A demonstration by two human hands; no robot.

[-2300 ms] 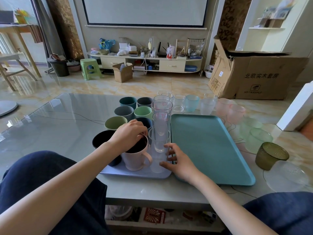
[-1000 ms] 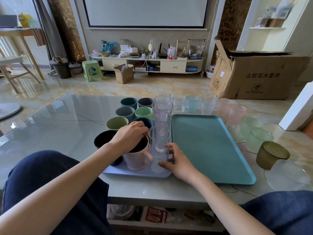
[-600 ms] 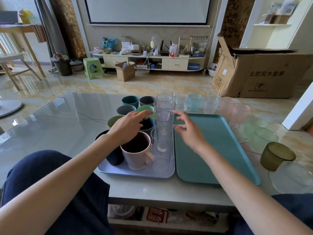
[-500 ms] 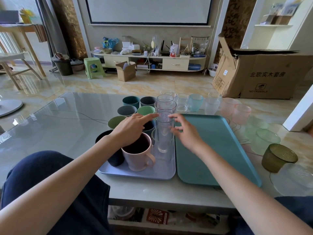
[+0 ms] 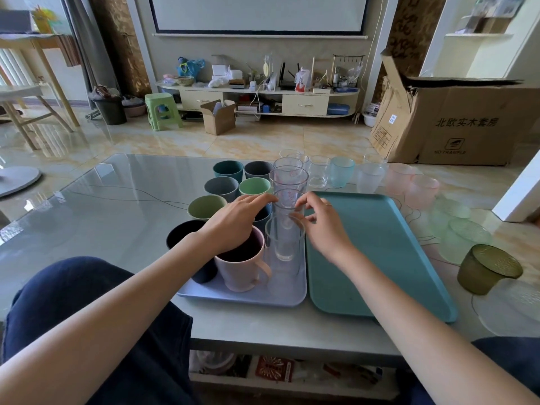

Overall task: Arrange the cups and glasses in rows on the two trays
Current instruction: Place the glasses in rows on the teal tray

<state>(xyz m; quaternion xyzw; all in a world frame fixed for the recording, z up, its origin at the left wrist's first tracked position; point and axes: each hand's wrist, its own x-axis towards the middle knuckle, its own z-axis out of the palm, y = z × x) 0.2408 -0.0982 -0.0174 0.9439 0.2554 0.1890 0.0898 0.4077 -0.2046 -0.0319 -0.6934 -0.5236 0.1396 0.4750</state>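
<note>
A lavender tray (image 5: 242,298) holds rows of coloured cups: a pink mug (image 5: 242,266), a black cup (image 5: 187,238), an olive cup (image 5: 204,206), and grey, green and teal ones behind. Its right column is a line of clear glasses. My right hand (image 5: 324,226) pinches the second clear glass (image 5: 287,200) from the right. My left hand (image 5: 233,223) lies over the cups with its fingers spread, the fingertips touching that glass's left side. The teal tray (image 5: 380,244) lies beside it, bare.
Loose glasses stand on the table beyond and right of the teal tray: a clear one (image 5: 318,173), a light-blue one (image 5: 340,171), pink ones (image 5: 422,188), green glass bowls (image 5: 467,238), an olive tumbler (image 5: 488,270), a clear dish (image 5: 511,308).
My left hand let go of the pink mug's rim and reached forward. My right hand left the tray's front edge and came up to the second clear glass.
</note>
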